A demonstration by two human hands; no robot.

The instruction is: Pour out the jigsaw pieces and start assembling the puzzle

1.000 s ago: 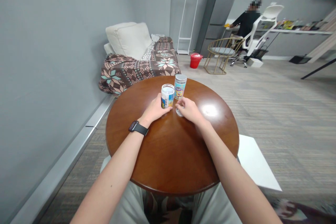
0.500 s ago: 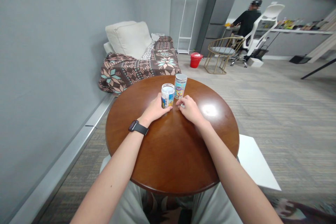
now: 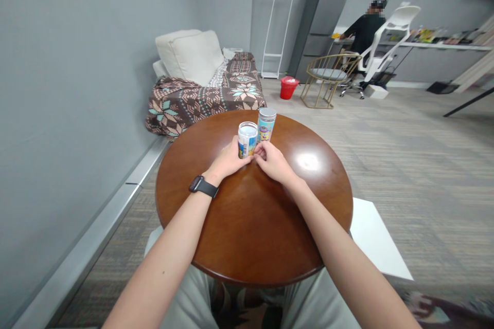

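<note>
A clear-rimmed jar (image 3: 247, 141) with a blue, white and yellow label and a barcode stands upright on the round brown table (image 3: 254, 236). My left hand (image 3: 228, 158), a black watch on its wrist, is wrapped around the jar's left and near side. Close to the jar's lower right side, my right hand (image 3: 271, 160) has its fingers curled together; whether they touch the label, or pinch something small, I cannot tell. Just behind stands a taller light-blue cartoon-printed canister (image 3: 266, 122), its lower part partly hidden by my right hand.
Beyond the table is a sofa (image 3: 189, 56) with a patterned blanket. A red bin (image 3: 288, 87), a gold-framed chair (image 3: 328, 74) and a white office chair (image 3: 386, 46) stand farther back. A person (image 3: 365, 31) is at the counter. A grey wall runs along the left.
My right hand has moved left, up to the jar's lower right side, and its fingers have closed together. My left hand stays around the jar.
</note>
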